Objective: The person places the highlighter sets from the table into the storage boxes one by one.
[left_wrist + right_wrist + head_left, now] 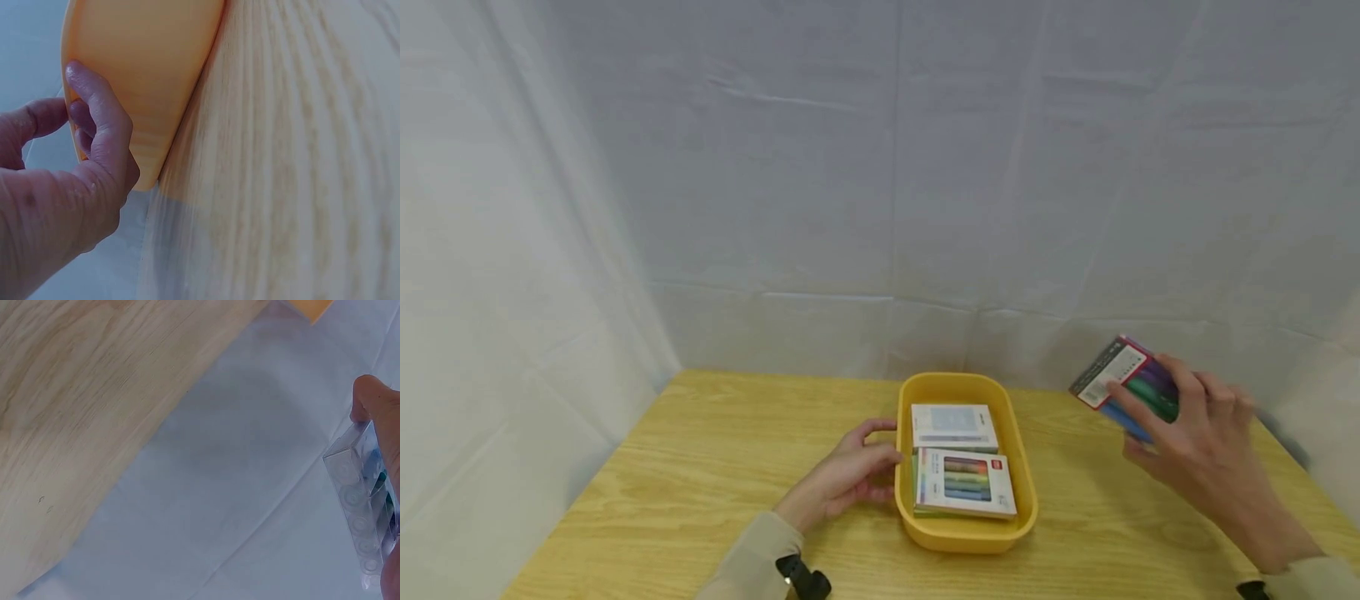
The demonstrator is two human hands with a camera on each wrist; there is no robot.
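Observation:
A yellow plastic basket (957, 543) stands on the table. My left hand (856, 468) is at its left side and holds the rim, with thumb and fingers on either side of the wall in the left wrist view. Inside lie two flat white boxes: a front box (931, 492) with a window showing rows of coloured sticks, and a back box (955, 442) with a pale panel. Off to the right, my right hand (1206, 437) grips a clear pack of thick coloured sticks (1152, 390) above the table, tilted, its label facing up.
The wooden table (737, 475) reaches back to a pale cloth sheet (820, 208) that hangs behind it and along the left side. The basket stands near the table's far edge. Dark bands (803, 577) circle the wrists.

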